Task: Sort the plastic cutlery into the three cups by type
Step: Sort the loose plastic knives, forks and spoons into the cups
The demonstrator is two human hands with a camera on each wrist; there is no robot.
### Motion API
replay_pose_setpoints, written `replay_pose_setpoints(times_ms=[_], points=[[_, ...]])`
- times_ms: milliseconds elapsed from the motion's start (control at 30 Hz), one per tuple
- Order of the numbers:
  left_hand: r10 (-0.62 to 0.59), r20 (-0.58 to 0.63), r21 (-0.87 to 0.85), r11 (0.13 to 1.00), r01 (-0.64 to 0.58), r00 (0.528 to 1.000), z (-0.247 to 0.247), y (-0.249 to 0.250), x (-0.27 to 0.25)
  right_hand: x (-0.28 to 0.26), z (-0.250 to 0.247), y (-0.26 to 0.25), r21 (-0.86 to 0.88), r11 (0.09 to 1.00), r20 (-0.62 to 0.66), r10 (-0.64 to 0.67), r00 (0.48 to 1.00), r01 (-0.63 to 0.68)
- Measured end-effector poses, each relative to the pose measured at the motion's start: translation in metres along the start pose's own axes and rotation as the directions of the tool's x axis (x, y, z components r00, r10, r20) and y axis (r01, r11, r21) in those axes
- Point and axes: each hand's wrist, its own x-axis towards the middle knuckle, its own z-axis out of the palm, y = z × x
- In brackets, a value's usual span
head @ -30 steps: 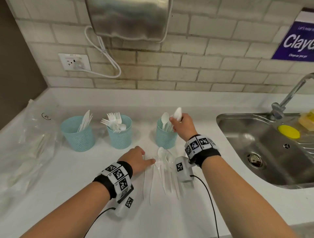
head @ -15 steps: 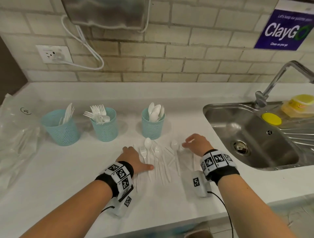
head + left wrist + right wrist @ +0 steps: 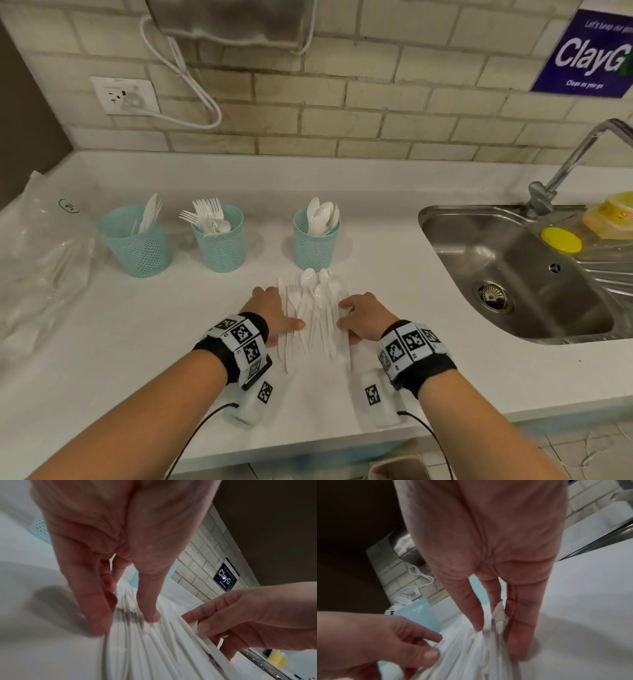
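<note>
A white counter (image 3: 102, 342) is shown, with three blue cups (image 3: 222, 240) behind a pile of loose cutlery (image 3: 315, 308). The pile is flanked by the left hand (image 3: 270, 315) and right hand (image 3: 363, 318), fingers extended against it, nothing gripped. The pieces are judged light, stiff and slippery, best pinched by the handles.

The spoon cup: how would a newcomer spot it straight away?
Start at the steel sink on the right of the white counter. Of three blue mesh cups in a row, the spoon cup is nearest the sink, standing apart. It alone shows only rounded spoon bowls; the others show fork prongs or blades.
</note>
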Motion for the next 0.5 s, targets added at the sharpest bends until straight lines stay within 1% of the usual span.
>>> replay_pose_setpoints(times_ms=[100,200,267,367,433,500], points=[[0.022,0.064,-0.006,1.0,-0.022,0.998,-0.002,-0.001,-0.001,-0.004,0.013,-0.012,0.002,0.999,0.054,-0.05,0.997,0.05],[-0.006,0.136,-0.025,1.0,0.01,0.991,-0.011,0.004,-0.009,-0.008,0.023,-0.024,0.057,0.994,0.096,-0.103,0.99,0.098],[-0.03,0.178,0.054,0.998,0.021,0.984,-0.01,0.007,-0.01,-0.011,0.028,-0.03,0.083,0.99,0.114,-0.123,0.986,0.114],[-0.028,0.15,0.238,0.971,-0.009,0.988,-0.002,0.008,-0.008,-0.012,0.029,-0.038,0.063,0.99,0.14,-0.138,0.981,0.13],[-0.027,0.095,0.292,0.956,-0.002,0.995,0.001,0.007,-0.008,-0.013,0.025,-0.039,0.051,0.992,0.16,-0.125,0.979,0.118],[-0.012,0.04,0.329,0.944,-0.002,0.999,0.001,0.006,-0.009,-0.01,0.017,-0.038,0.089,0.993,0.124,-0.088,0.988,0.077]])
